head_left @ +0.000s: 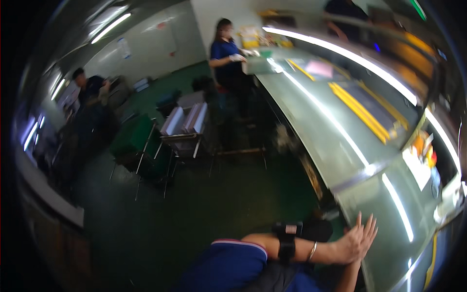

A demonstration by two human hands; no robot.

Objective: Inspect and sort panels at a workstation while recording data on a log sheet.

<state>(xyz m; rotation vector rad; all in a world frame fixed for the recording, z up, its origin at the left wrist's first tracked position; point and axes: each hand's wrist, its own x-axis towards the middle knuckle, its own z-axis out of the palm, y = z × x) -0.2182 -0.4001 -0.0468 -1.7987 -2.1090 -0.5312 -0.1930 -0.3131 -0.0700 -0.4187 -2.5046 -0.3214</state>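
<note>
Table [350, 160]: a long, glossy grey-green surface that runs from the lower right toward the far end of the room, with ceiling lights mirrored in it.
Left hand [357, 241]: laid flat at the near edge of the table, fingers [372, 228] spread apart and gripping nothing.
Left forearm: crosses the lower edge of the view, with a black strap [286, 241] and a thin bracelet [313, 250] on it.
Right hand: seemingly tucked under the left; only a forearm shows, so its fingers cannot be told.
Yellow strips [360, 109]: lying farther along the table.
Co-worker [224, 53]: stands at the far end, in a blue shirt.
Chairs [185, 129]: on the green floor, left of the table.
</note>
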